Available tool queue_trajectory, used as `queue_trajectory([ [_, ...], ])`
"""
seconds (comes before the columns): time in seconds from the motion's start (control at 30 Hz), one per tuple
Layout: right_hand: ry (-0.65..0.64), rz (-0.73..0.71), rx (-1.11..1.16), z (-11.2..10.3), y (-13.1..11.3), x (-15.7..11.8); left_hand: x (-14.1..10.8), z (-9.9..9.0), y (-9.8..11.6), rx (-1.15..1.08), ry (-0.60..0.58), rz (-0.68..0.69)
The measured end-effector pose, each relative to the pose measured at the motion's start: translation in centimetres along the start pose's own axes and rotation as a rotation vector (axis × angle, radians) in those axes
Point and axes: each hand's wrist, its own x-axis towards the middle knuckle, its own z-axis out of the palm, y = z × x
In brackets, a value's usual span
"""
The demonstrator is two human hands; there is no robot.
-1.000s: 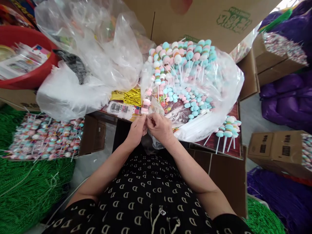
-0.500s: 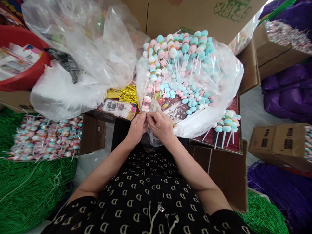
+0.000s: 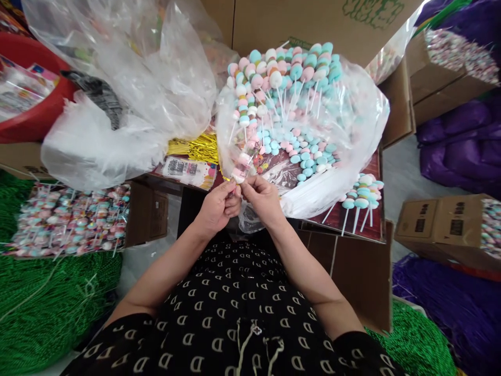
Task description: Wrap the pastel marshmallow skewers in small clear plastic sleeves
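Observation:
A bagged pink and white candy skewer points up and away from my hands, tilted slightly right. My left hand pinches the gathered lower end of its clear wrapper, where a bit of gold tie shows. Close beside it, my right hand has its fingers closed at the same spot; the fingertips hide what exactly they grip. Gold twist ties and printed bags lie left of the skewer. Beyond it are many candy skewers and loose candies on clear plastic.
Some skewers rest at the table's right corner. Clear plastic bags and a red basin are at the left. A box of wrapped skewers stands lower left. Cartons stand at the right.
The wrapped skewer has tilted to the right. My left hand has turned, with its fingers curled more, and gold tie now shows at the fingertips. The view has shifted slightly.

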Motion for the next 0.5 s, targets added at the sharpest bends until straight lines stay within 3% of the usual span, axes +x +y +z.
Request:
queue_trajectory([
  [0.2,-0.255,-0.015,0.154,-1.9,-0.5,0.2,-1.0,-0.2,0.4,-0.040,-0.222,-0.207],
  [0.33,-0.478,-0.078,0.115,-3.3,-0.1,0.6,-1.3,0.0,0.5,-0.070,-0.271,-0.302],
  [0.4,-0.460,-0.089,0.097,-3.5,0.5,0.7,-1.3,0.2,0.4,-0.088,-0.259,-0.303],
  [0.5,-0.310,-0.089,0.083,-3.0,1.3,0.9,-1.1,0.5,0.3,-0.098,-0.219,-0.270],
])
